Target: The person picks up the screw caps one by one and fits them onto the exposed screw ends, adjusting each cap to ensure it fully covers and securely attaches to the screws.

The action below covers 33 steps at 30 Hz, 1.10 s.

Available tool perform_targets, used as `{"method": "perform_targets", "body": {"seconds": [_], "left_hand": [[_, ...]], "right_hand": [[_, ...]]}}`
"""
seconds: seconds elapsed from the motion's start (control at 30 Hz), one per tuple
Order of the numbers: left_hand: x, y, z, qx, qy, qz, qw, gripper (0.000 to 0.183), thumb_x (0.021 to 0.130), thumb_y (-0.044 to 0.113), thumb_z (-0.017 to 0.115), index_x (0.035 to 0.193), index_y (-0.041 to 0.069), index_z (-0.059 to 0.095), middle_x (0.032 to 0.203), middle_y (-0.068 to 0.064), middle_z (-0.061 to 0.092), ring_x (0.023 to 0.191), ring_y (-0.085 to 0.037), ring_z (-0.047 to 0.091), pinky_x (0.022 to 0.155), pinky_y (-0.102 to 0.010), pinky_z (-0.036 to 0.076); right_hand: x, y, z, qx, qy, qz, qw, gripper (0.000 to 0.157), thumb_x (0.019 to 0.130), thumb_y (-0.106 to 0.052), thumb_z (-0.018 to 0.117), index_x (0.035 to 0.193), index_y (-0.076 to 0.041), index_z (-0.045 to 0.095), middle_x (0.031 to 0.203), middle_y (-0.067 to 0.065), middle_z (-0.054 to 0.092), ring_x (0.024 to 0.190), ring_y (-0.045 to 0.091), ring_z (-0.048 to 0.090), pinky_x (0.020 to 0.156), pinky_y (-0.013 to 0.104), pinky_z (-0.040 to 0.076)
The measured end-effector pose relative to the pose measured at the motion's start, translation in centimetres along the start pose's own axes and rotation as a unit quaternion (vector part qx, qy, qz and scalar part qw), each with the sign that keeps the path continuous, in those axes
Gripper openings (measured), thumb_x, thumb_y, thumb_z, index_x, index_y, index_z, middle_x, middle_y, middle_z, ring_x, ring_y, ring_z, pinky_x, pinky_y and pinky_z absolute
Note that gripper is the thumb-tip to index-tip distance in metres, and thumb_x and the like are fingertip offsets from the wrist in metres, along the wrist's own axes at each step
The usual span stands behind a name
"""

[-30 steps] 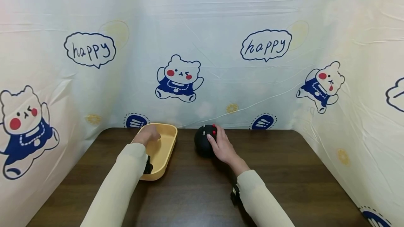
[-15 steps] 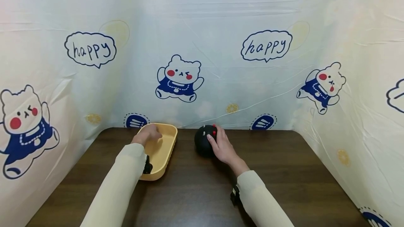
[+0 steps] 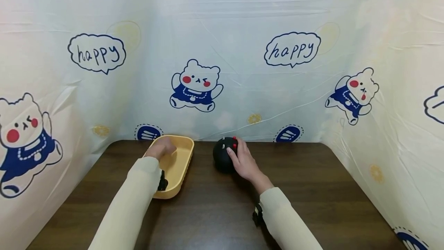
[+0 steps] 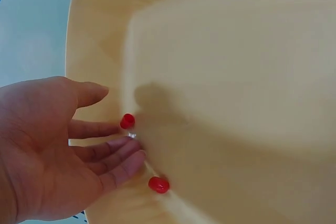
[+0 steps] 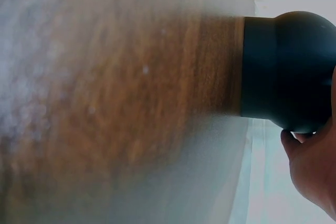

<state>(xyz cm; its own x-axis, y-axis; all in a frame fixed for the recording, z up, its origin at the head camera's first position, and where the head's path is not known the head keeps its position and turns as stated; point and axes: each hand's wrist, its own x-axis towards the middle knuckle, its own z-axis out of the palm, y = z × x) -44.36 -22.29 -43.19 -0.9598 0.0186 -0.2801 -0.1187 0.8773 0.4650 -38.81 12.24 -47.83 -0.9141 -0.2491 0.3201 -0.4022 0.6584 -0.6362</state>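
In the head view my left hand (image 3: 161, 148) reaches into a yellow plastic tray (image 3: 184, 161). The left wrist view shows that hand (image 4: 63, 145) with thumb apart and fingers stretched toward the tray's inner edge. One small red piece (image 4: 127, 121) lies at the index fingertip, another red piece (image 4: 159, 184) beyond the little finger. A tiny shiny whitish piece (image 4: 132, 135) sits right at the middle fingertips. My right hand (image 3: 245, 162) grips the side of a black ball-shaped stand (image 3: 222, 157) with small red and pale pegs on top. Its cylindrical base (image 5: 258, 66) stands on the table.
The brown wooden table (image 3: 208, 219) ends at a pale printed curtain (image 3: 236, 49), which hangs behind and at both sides. The tray stands left of the black stand, with a strip of table between them.
My left hand shifts only slightly inside the tray, its fingers moving a little. The right hand and the black stand stay in place. The head view has drifted slightly.
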Motion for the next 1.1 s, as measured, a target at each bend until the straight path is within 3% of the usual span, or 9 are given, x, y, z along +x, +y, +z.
{"method": "perform_targets", "body": {"seconds": [0.2,0.43,0.57,0.77,0.9,1.1], "left_hand": [[-0.1,0.0,0.0,-0.031,-0.019,-0.015,0.9992,0.028,0.092,0.014,0.055,0.111,-0.005,0.062,0.098,-0.014,0.064,0.091,-0.028,0.066,0.081,-0.037,0.055],[-1.2,0.9,-0.2,0.030,-0.009,0.027,0.9991,0.014,0.089,0.010,0.052,0.078,0.002,0.056,0.079,-0.010,0.057,0.075,-0.023,0.059,0.071,-0.030,0.047],[-1.1,1.2,0.1,0.008,-0.017,-0.001,0.9998,0.010,0.092,0.010,0.056,0.091,0.001,0.060,0.087,-0.011,0.056,0.084,-0.025,0.061,0.073,-0.031,0.047],[-0.9,1.7,0.5,-0.033,-0.040,-0.031,0.9982,0.024,0.096,0.010,0.054,0.116,-0.002,0.059,0.106,-0.018,0.057,0.103,-0.033,0.058,0.090,-0.041,0.048],[-0.9,2.1,0.7,-0.049,-0.053,-0.031,0.9969,0.027,0.097,0.009,0.053,0.120,-0.002,0.058,0.109,-0.019,0.057,0.107,-0.035,0.055,0.092,-0.043,0.044],[-1.0,3.1,0.7,-0.031,-0.053,-0.019,0.9979,0.024,0.093,0.010,0.055,0.112,0.000,0.065,0.095,-0.012,0.058,0.098,-0.031,0.056,0.078,-0.034,0.040]], "right_hand": [[0.0,-0.1,0.1,0.000,0.005,-0.003,1.000,0.070,0.107,-0.056,0.036,0.159,-0.010,0.023,0.158,0.017,0.034,0.141,0.033,0.040,0.109,0.060,0.041],[-0.1,-0.1,0.2,0.006,0.004,-0.004,1.000,0.070,0.107,-0.056,0.038,0.158,-0.009,0.023,0.157,0.017,0.034,0.140,0.033,0.041,0.108,0.062,0.041],[0.0,-0.1,0.2,0.003,0.007,-0.003,1.000,0.070,0.107,-0.056,0.037,0.158,-0.009,0.024,0.157,0.017,0.034,0.140,0.032,0.041,0.109,0.061,0.041],[0.0,0.0,0.2,0.003,0.010,-0.002,1.000,0.070,0.107,-0.055,0.038,0.158,-0.009,0.024,0.157,0.017,0.035,0.141,0.032,0.041,0.109,0.060,0.041],[-0.1,0.0,0.2,0.001,0.008,-0.002,1.000,0.070,0.107,-0.056,0.037,0.158,-0.010,0.024,0.158,0.017,0.034,0.141,0.032,0.041,0.109,0.059,0.041],[0.0,0.0,0.1,-0.001,0.006,-0.005,1.000,0.071,0.107,-0.057,0.036,0.159,-0.010,0.023,0.158,0.016,0.034,0.141,0.032,0.041,0.109,0.059,0.041]]}}
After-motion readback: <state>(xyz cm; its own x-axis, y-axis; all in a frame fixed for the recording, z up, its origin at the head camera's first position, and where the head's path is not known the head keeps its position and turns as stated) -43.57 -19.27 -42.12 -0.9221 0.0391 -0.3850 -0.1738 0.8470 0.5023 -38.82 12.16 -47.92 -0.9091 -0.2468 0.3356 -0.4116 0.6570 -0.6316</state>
